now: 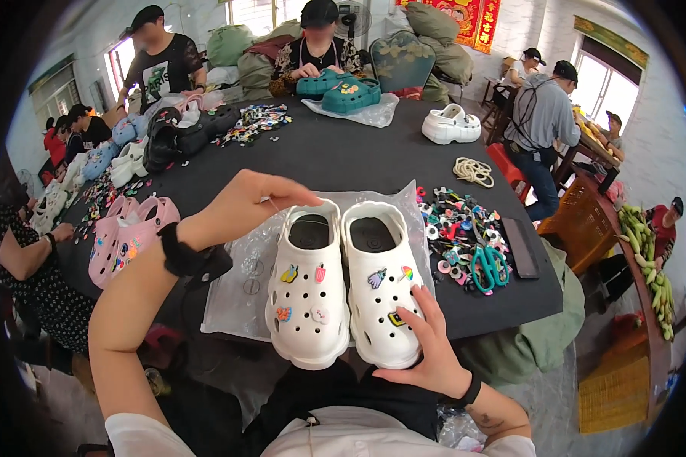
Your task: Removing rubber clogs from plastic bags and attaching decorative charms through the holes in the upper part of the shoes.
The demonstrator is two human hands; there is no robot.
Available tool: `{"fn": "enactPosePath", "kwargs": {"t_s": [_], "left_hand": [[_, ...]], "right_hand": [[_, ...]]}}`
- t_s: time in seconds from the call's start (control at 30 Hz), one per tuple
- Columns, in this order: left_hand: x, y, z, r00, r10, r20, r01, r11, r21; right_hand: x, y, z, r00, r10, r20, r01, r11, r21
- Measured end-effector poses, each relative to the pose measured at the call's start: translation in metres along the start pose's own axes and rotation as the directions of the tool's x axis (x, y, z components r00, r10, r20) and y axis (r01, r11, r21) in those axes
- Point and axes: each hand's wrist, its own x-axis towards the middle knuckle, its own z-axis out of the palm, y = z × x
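A pair of white clogs [309, 297] lies toes toward me on a clear plastic bag [232, 293]. Small coloured charms sit in the holes of both uppers. At the heel of the left clog is my left hand [255, 196], bent over with its fingers together; a fine pale strand seems to show beneath them, too thin to make out. My right hand [432, 346] grips the toe end of the right clog [383, 305], thumb under the toe and fingers on the upper, beside a yellow-and-black charm [396, 317].
Loose charms [453, 228], teal-handled scissors [489, 268] and a dark phone [520, 247] lie right. Beyond are a cord coil [473, 172] and another white clog pair [451, 124]. Pink clogs [133, 236] stand left. Across the table a person handles teal clogs [351, 95].
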Motion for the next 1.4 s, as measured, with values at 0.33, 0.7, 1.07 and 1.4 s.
{"fn": "enactPosePath", "kwargs": {"t_s": [0.33, 0.7, 1.07, 1.4], "left_hand": [[-0.073, 0.021, 0.044, 0.987, -0.131, -0.097, 0.153, 0.95, 0.273], [-0.108, 0.022, 0.148, 0.917, -0.047, -0.397, 0.145, 0.964, 0.222], [-0.118, 0.011, 0.164, 0.867, -0.037, -0.497, 0.156, 0.967, 0.2], [-0.127, 0.076, 0.11, 0.697, -0.089, -0.711, -0.536, 0.595, -0.599]], "right_hand": [[0.007, -0.003, -0.009, 0.996, 0.044, 0.077, -0.042, 0.999, -0.035], [0.016, 0.061, -0.066, 0.953, 0.252, -0.167, -0.297, 0.877, -0.376], [0.011, 0.06, -0.054, 0.978, 0.197, -0.069, -0.192, 0.719, -0.668], [0.007, 0.068, -0.041, 0.983, 0.156, -0.097, -0.182, 0.895, -0.406]]}}
